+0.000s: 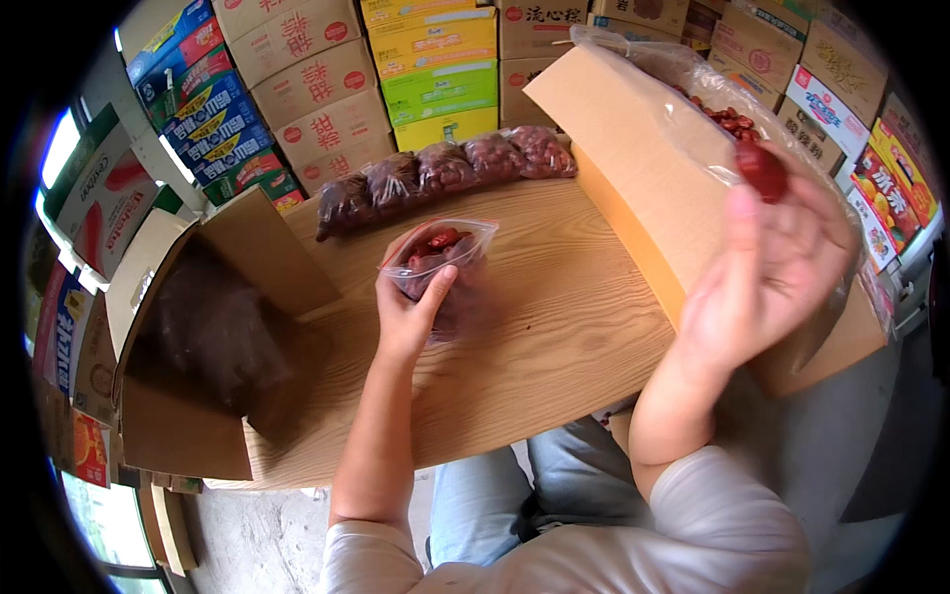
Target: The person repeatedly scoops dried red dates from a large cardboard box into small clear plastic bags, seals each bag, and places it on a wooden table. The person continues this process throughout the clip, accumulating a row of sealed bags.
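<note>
With five bags [443,168] lying filled, my left hand [404,315] is holding an unsealed pouch [458,289], my right hand [767,267] pinching a date [762,172].

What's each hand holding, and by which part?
The left hand holds a zip bag of red dates by its side, below the mouth. The right hand pinches one red date near its lower end; exact contact is blurred.

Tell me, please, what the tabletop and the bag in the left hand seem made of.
The bag: likely thin, glossy clear plastic; red fruit shows through its wall. The tabletop: wood or wood-look laminate with a satin finish; brown grain lines show.
</note>
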The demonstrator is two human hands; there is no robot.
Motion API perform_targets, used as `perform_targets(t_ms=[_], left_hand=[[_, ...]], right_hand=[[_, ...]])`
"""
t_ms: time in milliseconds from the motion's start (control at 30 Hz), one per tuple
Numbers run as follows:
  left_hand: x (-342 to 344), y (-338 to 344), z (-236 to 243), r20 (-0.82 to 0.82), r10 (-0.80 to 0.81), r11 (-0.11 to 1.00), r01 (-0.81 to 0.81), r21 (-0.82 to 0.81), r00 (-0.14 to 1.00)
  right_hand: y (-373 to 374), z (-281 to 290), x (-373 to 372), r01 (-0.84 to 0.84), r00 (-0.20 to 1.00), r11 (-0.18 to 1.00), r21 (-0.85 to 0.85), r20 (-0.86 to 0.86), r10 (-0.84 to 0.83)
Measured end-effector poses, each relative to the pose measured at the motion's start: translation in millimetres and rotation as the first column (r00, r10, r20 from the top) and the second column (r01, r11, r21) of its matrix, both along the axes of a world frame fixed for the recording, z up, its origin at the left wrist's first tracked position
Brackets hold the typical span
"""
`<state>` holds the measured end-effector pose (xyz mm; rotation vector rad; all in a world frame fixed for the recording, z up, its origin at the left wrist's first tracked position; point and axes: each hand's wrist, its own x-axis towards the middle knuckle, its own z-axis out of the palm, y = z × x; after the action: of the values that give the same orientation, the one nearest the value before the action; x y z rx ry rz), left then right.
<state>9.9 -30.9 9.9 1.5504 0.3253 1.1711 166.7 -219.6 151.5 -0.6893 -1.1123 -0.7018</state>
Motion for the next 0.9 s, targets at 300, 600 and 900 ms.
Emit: perform_targets(t_ms=[300, 600, 900], left_hand=[[0.2, 0.2, 1.7, -0.008, -0.070, 0.996, 0.069, -0.055, 0.998], [-3.4, 8.5, -0.7, 0.047, -0.069, 0.992, 0.073, -0.103, 0.997], [-3.8, 7.7, 4.3, 0.059, -0.011, 0.995, 0.017, -0.097, 0.998]], right_hand=[[-67.7, 43.0, 70.5, 0.827, 0.326, 0.291, -0.481, -0.011, -0.945], [76.1, -37.1, 5.4, -0.236, 0.958, 0.616, -0.751, -0.073, 0.278], [135.6, -126.5, 29.0, -0.837, 0.535, 0.222, -0.500, -0.661, 0.526]])
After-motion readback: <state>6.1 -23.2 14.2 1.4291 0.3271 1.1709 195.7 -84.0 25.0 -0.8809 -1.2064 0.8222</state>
